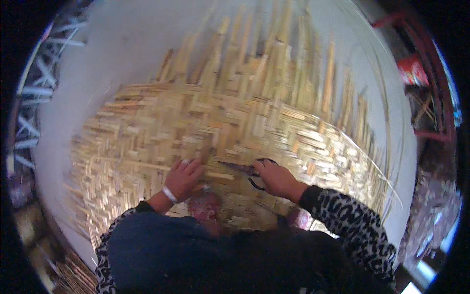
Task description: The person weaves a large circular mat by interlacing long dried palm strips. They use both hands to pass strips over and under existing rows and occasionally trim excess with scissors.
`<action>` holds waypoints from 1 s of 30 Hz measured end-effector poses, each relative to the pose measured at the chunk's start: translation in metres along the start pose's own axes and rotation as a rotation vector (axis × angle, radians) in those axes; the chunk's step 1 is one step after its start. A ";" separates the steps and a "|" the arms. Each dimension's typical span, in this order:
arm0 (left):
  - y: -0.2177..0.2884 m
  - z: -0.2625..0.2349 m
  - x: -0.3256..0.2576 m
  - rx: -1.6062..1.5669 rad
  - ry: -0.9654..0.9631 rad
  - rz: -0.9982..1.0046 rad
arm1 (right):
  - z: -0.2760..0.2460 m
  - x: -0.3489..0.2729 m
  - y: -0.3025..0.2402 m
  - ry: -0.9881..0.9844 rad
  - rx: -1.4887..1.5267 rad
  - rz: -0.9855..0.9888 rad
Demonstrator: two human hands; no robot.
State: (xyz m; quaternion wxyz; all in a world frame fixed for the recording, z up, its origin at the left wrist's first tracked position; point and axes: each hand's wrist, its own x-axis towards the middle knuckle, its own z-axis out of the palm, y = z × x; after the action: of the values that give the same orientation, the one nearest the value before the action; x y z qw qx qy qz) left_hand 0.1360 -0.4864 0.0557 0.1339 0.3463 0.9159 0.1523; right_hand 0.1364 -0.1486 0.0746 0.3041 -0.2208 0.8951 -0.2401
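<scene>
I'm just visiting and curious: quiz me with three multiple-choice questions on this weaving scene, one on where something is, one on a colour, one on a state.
1. Where does the left hand rest?
A. flat on the large woven mat of pale bamboo strips
B. on the red frame
C. in the air

2. What colour is the bangle on the left wrist?
A. black
B. white
C. green

3. What is the right hand doing?
A. lying open and empty
B. gripping dark-handled scissors
C. holding a cup

Answers: 1 A, the palm lies on the strips; 2 B, the band looks white; 3 B, fingers close round the handles, blades pointing left.
</scene>
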 end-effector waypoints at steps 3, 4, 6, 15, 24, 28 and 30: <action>0.002 0.010 0.002 0.065 -0.082 0.030 | -0.029 -0.012 0.015 -0.078 0.025 0.015; 0.000 0.015 0.007 0.113 -0.142 0.012 | -0.041 -0.018 0.020 -0.076 0.027 -0.004; -0.001 0.019 0.020 0.131 -0.200 -0.053 | -0.070 -0.035 0.037 -0.088 0.065 0.115; 0.045 -0.068 0.114 -0.237 -0.348 0.011 | -0.120 -0.204 0.139 0.330 0.525 0.624; 0.114 -0.102 0.266 0.111 -0.476 0.456 | -0.016 -0.273 0.214 0.720 1.440 0.835; 0.160 -0.057 0.348 0.177 -0.254 0.424 | -0.007 -0.285 0.236 0.834 1.664 0.724; 0.187 -0.033 0.376 0.214 -0.176 0.387 | -0.010 -0.292 0.244 0.898 1.623 0.640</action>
State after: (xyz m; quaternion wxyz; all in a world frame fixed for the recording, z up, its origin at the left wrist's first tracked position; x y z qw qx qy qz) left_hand -0.0375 -0.1050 0.1027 0.1439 0.5396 0.8282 0.0464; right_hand 0.2786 0.2045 0.0716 0.0457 0.4202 0.5082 -0.7503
